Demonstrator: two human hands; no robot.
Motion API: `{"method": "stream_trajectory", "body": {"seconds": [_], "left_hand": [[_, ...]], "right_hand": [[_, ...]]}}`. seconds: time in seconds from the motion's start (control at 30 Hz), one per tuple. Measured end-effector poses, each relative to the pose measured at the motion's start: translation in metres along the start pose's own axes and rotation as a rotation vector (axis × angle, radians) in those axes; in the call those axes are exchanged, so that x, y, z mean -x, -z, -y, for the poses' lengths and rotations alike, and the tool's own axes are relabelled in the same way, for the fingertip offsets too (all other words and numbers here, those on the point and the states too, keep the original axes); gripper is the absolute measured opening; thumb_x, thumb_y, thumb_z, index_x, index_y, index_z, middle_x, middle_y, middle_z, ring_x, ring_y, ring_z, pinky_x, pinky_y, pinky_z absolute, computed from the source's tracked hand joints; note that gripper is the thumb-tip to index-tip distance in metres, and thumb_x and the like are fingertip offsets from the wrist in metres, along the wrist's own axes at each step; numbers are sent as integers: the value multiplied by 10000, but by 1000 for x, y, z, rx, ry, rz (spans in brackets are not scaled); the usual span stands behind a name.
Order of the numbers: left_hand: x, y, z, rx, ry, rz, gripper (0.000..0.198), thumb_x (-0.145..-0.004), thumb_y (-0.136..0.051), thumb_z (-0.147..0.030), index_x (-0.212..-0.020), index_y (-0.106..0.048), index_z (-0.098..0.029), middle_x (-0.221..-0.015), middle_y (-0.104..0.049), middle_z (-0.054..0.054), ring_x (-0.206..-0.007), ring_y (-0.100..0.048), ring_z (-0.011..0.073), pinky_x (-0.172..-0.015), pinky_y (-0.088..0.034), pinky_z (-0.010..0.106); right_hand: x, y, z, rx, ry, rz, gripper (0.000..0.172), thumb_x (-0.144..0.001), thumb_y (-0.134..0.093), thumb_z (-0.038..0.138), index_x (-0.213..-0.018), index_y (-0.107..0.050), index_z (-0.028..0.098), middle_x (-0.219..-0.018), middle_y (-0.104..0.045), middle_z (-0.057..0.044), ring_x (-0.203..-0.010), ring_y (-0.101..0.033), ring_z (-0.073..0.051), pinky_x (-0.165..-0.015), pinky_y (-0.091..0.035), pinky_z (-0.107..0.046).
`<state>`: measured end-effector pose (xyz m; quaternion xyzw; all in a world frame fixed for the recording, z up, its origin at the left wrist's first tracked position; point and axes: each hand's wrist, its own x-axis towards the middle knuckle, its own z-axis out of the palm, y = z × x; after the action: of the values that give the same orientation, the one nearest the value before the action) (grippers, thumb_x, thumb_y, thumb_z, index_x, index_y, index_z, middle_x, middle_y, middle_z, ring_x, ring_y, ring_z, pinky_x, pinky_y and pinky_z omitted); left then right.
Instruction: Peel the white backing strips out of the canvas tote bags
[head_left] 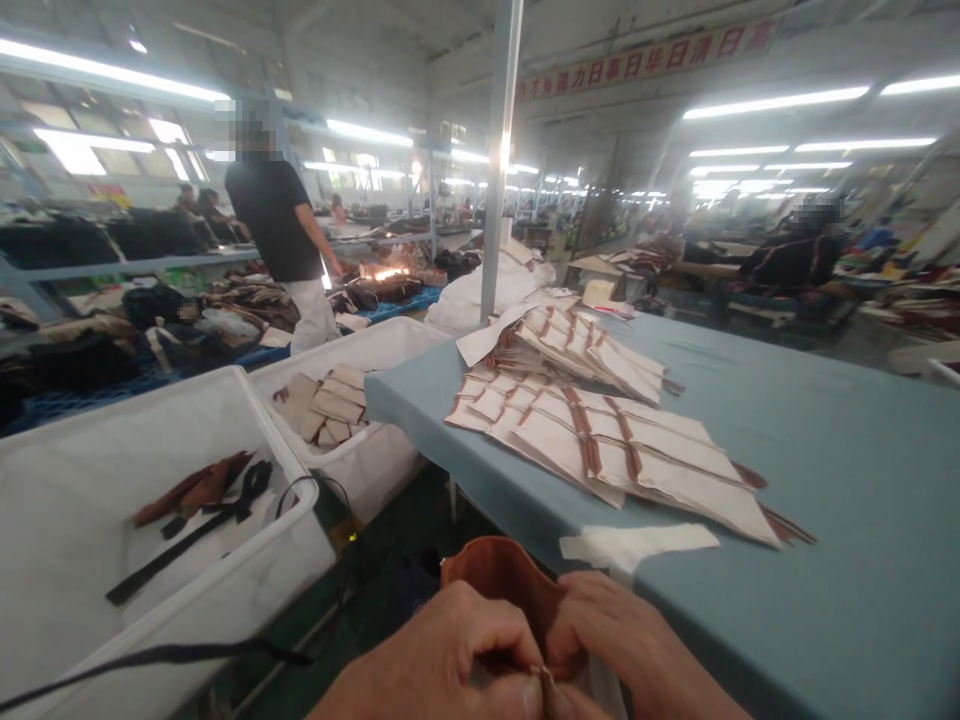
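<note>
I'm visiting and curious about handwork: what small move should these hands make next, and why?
Probably a firmer press on the pinched spot, I'd judge: the left hand and right hand meet there, on what looks like an edge of the brown piece, while its far side curves up loosely beyond them.

The brown piece (495,565) looks like smooth leather with a soft, low sheen. The tabletop (840,450) has a smooth, matt covering, apparently cloth. The panels (547,435) are off-white, matt and canvas-like, crossed by bands (587,440) of a leathery brown. The pale strip (645,542) is matt; cloth or paper, it is hard to tell. The bins (247,570) are smooth plastic, faintly glossy. The post (501,160) is shiny metal, and the black strap (161,560) looks like dull webbing.
</note>
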<state>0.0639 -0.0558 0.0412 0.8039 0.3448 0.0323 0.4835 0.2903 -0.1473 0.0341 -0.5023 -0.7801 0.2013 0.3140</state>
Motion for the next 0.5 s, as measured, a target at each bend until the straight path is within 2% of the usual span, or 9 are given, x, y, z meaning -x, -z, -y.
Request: {"method": "stream_trajectory", "body": {"seconds": [0.07,0.13,0.2,0.27,0.37,0.5], "left_hand": [[-2,2,-7,3,7,-1,97,-821,-716,-268,-870,-793,-234,-895,-757,-21,-916,-640,183,-847,-491,238],[-4,4,-10,12,-52,12,121,-818,-657,-251,-847,-770,-223,-841,-746,-23,-847,-621,173,-779,-479,232],[-7,6,-6,17,-147,13,175,-873,-598,-291,-863,-757,-218,-813,-729,-27,-782,-603,163,-725,-465,231],[-11,6,4,-10,-235,-22,230,-922,-584,-359,-852,-754,-221,-794,-713,-32,-780,-597,163,-759,-466,236],[-14,5,17,7,-264,-39,277,-947,-571,-385,-839,-767,-222,-794,-714,-29,-753,-594,158,-720,-459,229],[-15,7,13,18,-268,-26,245,-919,-571,-331,-799,-746,-209,-740,-674,-37,-669,-561,135,-625,-422,216]], "right_hand": [[-1,-1,-2,-27,-31,-32,201,-988,-812,216,-888,-639,244,-913,-741,16,-913,-719,-179,-834,-539,-264],[-2,-1,-1,-67,-52,-66,165,-992,-777,214,-884,-654,235,-916,-729,7,-921,-719,-175,-829,-530,-264],[-4,0,-1,-116,-44,-64,159,-999,-759,228,-873,-662,226,-888,-722,10,-868,-691,-162,-809,-501,-268],[-8,1,-3,-183,-21,-40,176,-1004,-772,254,-863,-671,219,-865,-726,14,-844,-670,-153,-814,-484,-270],[-12,1,-8,-235,7,-25,208,-1037,-762,302,-868,-680,212,-842,-730,16,-808,-650,-141,-816,-473,-267],[-13,0,-12,-238,43,-30,211,-1059,-730,302,-879,-672,211,-816,-730,20,-769,-637,-135,-811,-468,-270]]}}
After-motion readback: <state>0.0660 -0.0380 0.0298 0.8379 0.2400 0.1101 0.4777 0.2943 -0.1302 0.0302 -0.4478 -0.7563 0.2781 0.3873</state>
